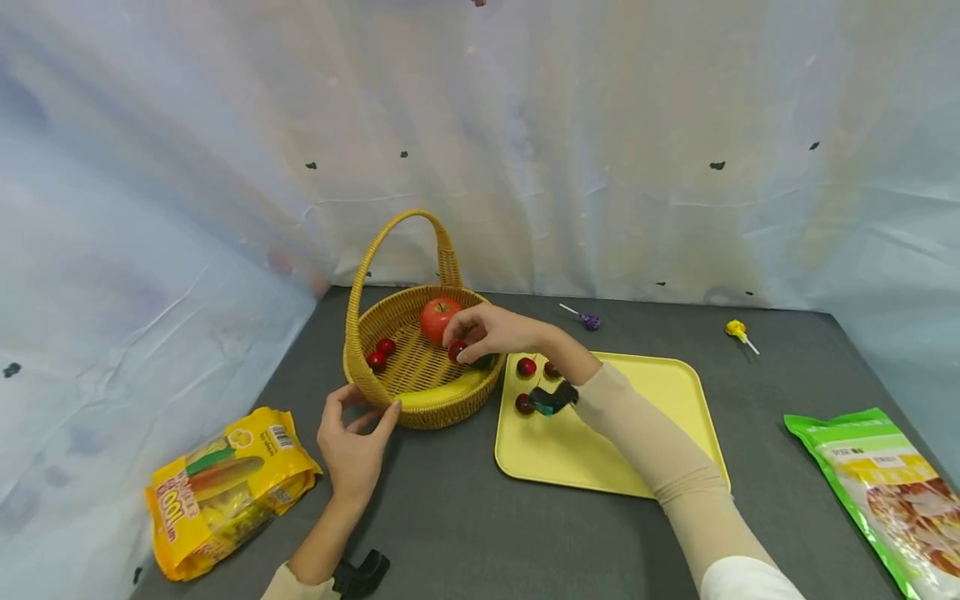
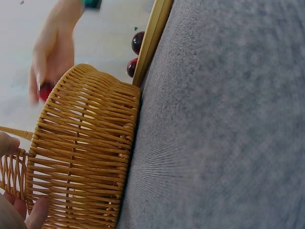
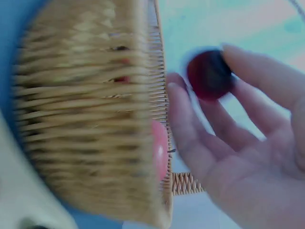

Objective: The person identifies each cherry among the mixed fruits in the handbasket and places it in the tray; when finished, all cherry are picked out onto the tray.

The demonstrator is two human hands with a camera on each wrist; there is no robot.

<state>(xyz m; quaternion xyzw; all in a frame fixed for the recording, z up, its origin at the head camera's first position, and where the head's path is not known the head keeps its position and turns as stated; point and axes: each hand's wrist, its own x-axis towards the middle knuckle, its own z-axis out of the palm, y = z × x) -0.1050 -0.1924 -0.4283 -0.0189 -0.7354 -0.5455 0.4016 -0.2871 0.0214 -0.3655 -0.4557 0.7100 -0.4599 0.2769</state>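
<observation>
A round wicker basket (image 1: 427, 415) with a tall arched handle stands on the dark table. Inside it are a red apple (image 1: 439, 319), a yellow banana (image 1: 442, 392) and two cherries (image 1: 381, 355). My left hand (image 1: 354, 442) grips the basket at its near left side, around the foot of the handle (image 2: 12, 171). Over the basket's right part, my right hand (image 1: 498, 331) pinches a dark red cherry (image 3: 208, 75) between thumb and fingers. A dark green thing (image 1: 483, 362) under that hand is mostly hidden.
A yellow tray (image 1: 600, 450) with several cherries (image 1: 526, 367) lies right of the basket, partly under my right forearm. A yellow snack bag (image 1: 232, 492) is at left, a green bag (image 1: 885, 492) at right. Purple (image 1: 591, 322) and yellow (image 1: 737, 328) lollipops lie behind.
</observation>
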